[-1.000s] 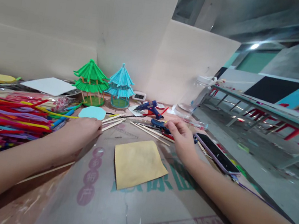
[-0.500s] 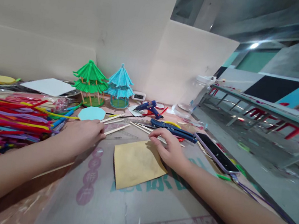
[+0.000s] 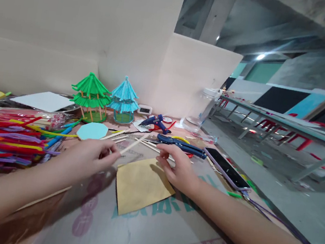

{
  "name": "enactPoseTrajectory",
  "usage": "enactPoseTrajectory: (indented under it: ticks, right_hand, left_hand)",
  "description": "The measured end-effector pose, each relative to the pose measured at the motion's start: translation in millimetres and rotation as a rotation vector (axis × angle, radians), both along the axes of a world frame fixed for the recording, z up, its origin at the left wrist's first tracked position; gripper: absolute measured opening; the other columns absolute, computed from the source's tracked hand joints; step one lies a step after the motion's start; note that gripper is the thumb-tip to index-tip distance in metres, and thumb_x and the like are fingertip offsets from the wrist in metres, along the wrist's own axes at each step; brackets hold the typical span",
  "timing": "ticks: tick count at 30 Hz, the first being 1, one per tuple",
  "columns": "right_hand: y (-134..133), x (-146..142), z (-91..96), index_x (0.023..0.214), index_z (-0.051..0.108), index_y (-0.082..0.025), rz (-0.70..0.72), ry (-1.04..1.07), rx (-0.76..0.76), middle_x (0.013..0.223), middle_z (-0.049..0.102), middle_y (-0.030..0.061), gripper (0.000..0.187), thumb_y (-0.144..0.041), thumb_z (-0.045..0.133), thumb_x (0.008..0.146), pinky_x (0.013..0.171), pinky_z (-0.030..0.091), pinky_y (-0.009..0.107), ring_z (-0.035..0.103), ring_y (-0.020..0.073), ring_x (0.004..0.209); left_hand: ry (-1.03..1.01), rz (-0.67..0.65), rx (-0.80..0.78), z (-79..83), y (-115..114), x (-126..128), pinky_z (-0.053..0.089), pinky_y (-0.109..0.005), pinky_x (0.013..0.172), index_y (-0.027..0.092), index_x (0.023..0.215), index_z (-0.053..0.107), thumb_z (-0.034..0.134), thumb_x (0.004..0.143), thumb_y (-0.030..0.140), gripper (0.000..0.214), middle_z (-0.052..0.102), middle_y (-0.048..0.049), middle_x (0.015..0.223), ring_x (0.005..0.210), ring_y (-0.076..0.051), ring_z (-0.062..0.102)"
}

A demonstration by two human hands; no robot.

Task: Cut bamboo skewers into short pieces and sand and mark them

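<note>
My left hand (image 3: pixel 101 155) pinches one end of a thin wooden stick (image 3: pixel 135 144), which points up and to the right above the table. My right hand (image 3: pixel 178 167) hovers at the right edge of a square tan sheet (image 3: pixel 142 186) that looks like sandpaper, its thumb and fingers apart and nothing visible between them. Several more wooden sticks (image 3: pixel 151 146) lie just beyond the sheet. Behind my left hand is a pale blue octagonal piece (image 3: pixel 92 131). Dark blue-handled pliers (image 3: pixel 181 145) lie past my right hand.
Colourful pipe cleaners (image 3: pixel 4 139) are heaped at the left. A green pagoda model (image 3: pixel 90 95) and a blue one (image 3: pixel 124 98) stand at the back, near a glue gun (image 3: pixel 157 123). A clear jug (image 3: pixel 199 109) and a phone (image 3: pixel 227 168) sit along the right.
My left hand has lifted, raising the stick off the table. My right hand's fingers have parted a little. The whole view has shifted slightly.
</note>
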State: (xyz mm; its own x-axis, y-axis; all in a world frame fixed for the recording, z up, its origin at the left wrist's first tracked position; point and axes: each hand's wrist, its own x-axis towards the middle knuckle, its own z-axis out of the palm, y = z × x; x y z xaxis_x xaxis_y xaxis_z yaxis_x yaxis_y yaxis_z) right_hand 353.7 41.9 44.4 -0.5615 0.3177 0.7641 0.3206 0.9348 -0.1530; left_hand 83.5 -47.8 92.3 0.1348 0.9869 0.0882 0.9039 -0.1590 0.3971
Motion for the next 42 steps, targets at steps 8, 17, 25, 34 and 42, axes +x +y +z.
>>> enactPoseTrajectory:
  ticks: [8,17,25,34,42]
  right_hand:
    - [-30.8,-10.3,20.8,0.095,0.068,-0.015,-0.003,-0.207,0.223,0.073,0.065,0.0055,0.018,-0.018,0.051,0.099,0.065,0.040,0.032,0.054,0.0185,0.068]
    - [-20.4,-18.3,15.8,0.082,0.053,-0.020,0.349,0.455,-1.393,0.050,0.062,-0.0023,0.038,-0.057,0.059,0.092,0.046,0.034,0.020,0.048,0.0102,0.043]
    - [-21.3,-21.4,13.8,0.079,0.055,-0.019,0.391,0.465,-1.547,0.047,0.064,-0.0010,0.043,-0.059,0.067,0.086,0.044,0.036,0.017,0.049,0.0092,0.039]
    - [-29.0,-18.6,13.2,0.079,0.057,-0.019,0.222,0.173,-1.208,0.054,0.059,-0.0022,0.042,-0.059,0.057,0.093,0.051,0.039,0.023,0.050,0.0112,0.048]
    - [-50.3,-25.2,19.5,0.073,0.054,-0.019,0.237,-0.263,-0.602,0.075,0.061,0.0021,0.043,-0.038,0.033,0.106,0.066,0.045,0.026,0.056,0.0132,0.066]
  left_hand:
    - [-0.298,-0.243,-0.136,-2.7,-30.4,35.0,0.042,-0.026,0.056,0.022,0.082,0.064,0.040,0.094,0.047,0.037,0.066,-0.0005,0.072,0.065,-0.017,0.060]
    - [-0.019,-0.372,0.256,-40.5,-15.8,20.7,0.045,-0.047,0.100,0.021,0.114,0.065,0.067,0.081,0.038,0.037,0.060,-0.0098,0.126,0.117,-0.030,0.055]
    - [-0.017,-0.393,0.179,-59.2,-7.9,18.0,0.042,-0.047,0.103,0.024,0.119,0.063,0.066,0.085,0.044,0.040,0.059,-0.0074,0.126,0.120,-0.030,0.052]
    - [-0.040,-0.379,0.142,-55.6,-9.1,19.1,0.042,-0.048,0.106,0.020,0.125,0.061,0.064,0.085,0.045,0.047,0.059,-0.0114,0.130,0.122,-0.032,0.053]
    - [-0.052,-0.400,0.163,-60.6,-7.8,18.4,0.037,-0.054,0.113,0.019,0.134,0.056,0.065,0.084,0.048,0.059,0.052,-0.0151,0.144,0.134,-0.035,0.045]
